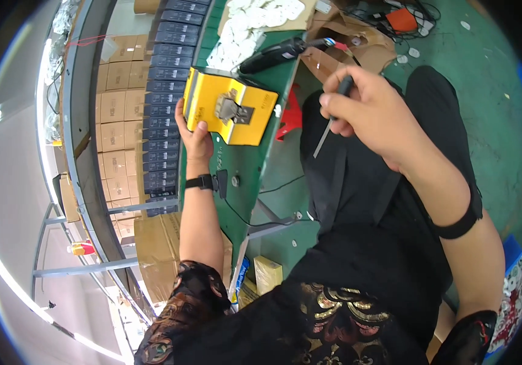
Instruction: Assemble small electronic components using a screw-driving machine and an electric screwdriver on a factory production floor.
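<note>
My left hand (197, 141) grips the near left edge of a bent yellow metal fixture (255, 125), thumb on top and fingers round its side. A small grey metal part (227, 108) sits in the middle of the fixture, beside a dark plate. In my right hand (370, 109) is a screwdriver (323, 139) with a dark handle and a thin metal shaft. It is held above my lap, to the right of the fixture and apart from it, its tip slanting down toward me. Just beyond the fixture lies a black handheld power tool (273, 55) with a cable.
Many white pieces (242, 30) are heaped on the far end of the green table (227, 201). Left of it stand stacked dark boxes (162, 121) and cardboard cartons (115, 134). An opened carton (358, 42) lies on the floor beyond; a blue bin (516, 286) stands at right.
</note>
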Demonstrator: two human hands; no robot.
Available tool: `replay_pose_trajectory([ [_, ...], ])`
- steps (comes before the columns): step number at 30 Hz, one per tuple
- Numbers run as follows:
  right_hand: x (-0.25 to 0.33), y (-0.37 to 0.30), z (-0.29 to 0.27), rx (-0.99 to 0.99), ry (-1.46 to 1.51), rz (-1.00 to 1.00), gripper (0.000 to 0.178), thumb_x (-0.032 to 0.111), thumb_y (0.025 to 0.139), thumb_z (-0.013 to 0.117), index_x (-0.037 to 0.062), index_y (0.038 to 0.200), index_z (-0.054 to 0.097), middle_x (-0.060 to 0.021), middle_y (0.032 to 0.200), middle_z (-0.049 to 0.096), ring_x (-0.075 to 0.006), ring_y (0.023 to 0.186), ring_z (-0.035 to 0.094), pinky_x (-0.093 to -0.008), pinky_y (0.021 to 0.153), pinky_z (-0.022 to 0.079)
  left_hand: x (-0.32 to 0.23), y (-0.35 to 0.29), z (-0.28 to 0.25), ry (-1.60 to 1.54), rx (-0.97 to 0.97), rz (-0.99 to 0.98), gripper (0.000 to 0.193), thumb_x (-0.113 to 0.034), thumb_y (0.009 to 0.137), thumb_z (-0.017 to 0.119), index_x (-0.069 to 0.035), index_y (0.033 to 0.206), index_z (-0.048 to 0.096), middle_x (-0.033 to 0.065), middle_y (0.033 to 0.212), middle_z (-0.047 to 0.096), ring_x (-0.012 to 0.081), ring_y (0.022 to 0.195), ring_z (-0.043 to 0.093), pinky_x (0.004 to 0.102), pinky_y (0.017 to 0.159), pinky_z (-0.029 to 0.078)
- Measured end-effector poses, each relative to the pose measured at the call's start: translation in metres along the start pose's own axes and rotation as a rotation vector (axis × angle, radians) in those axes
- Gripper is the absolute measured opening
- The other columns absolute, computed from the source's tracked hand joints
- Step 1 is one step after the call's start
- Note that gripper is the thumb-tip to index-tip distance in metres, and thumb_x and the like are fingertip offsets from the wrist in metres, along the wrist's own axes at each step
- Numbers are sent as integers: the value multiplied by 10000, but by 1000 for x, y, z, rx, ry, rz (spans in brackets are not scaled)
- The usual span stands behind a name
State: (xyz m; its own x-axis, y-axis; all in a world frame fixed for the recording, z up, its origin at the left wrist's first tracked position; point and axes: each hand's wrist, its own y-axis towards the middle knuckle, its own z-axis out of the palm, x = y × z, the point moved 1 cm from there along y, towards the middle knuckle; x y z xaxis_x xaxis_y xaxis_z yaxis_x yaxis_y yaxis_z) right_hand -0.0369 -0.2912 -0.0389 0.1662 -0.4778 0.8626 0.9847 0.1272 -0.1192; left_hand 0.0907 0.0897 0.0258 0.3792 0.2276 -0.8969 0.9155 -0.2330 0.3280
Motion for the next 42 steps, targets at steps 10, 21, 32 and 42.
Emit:
replay_pose_trajectory([
  [10, 8, -14, -11, 18, -36, -106, 178, 187, 904, 638, 65, 1013, 569, -25, 865, 641, -80, 718, 596, -241, 668, 490, -5, 4, -4, -37, -12, -99, 920, -266, 748, 808, -53, 1457, 262, 137, 1315, 492, 272, 1227, 508, 411, 1074, 412],
  [21, 30, -16, -28, 3, 60, -180, 142, 161, 902, 631, 53, 975, 576, -24, 825, 631, -76, 688, 589, -231, 654, 491, -11, 8, -3, -41, 9, -167, 928, -312, 729, 828, -63, 1439, 286, 114, 1299, 509, 267, 1218, 514, 417, 1063, 427],
  [32, 33, 1, -14, 30, -12, -135, 139, 156, 904, 632, 55, 979, 572, -26, 840, 625, -70, 688, 576, -218, 653, 488, -10, 3, -10, -47, -19, -118, 969, -251, 730, 814, -65, 1484, 235, 134, 1360, 468, 278, 1257, 488, 411, 1088, 401],
  [42, 24, 20, -6, 9, 66, 6, 160, 145, 877, 624, 8, 946, 581, -43, 810, 602, -97, 664, 594, -253, 629, 490, -28, -14, 25, 18, -111, -99, 941, -85, 763, 765, -59, 1520, 206, 151, 1446, 406, 288, 1322, 438, 398, 1101, 375],
])
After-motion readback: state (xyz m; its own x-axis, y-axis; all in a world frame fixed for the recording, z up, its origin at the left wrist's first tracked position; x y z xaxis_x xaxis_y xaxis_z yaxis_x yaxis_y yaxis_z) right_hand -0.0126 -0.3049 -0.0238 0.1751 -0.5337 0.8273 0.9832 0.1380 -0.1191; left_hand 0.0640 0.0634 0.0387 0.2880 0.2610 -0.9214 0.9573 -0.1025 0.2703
